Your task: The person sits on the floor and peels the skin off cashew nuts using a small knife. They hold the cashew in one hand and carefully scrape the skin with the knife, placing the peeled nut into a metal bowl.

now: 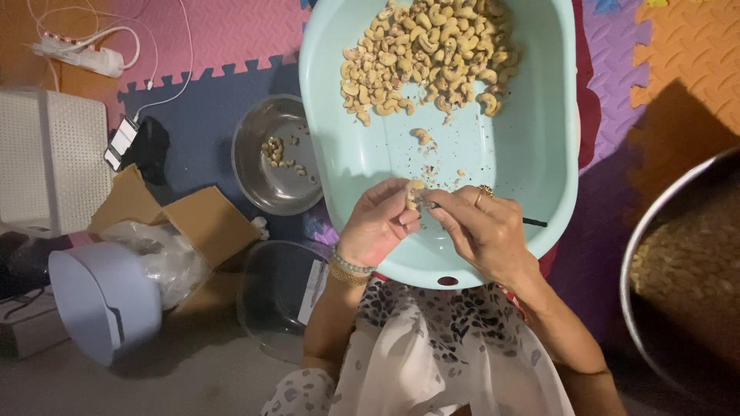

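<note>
Your left hand (378,223) pinches one cashew (414,194) over the near end of the pale green tub (539,154), right hand (482,227) gripping a thin dark tool (533,223) against it. Cashew pile (428,54) sits at the far end.

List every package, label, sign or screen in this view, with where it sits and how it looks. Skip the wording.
Cardboard box: floor left of the basin, brown, flaps open, crumpled clear plastic bag inside.
Phone: floor at upper left, slim, pale, on a white cable; screen unreadable.
Paper label: white, in the clear bowl by the left forearm.
</note>
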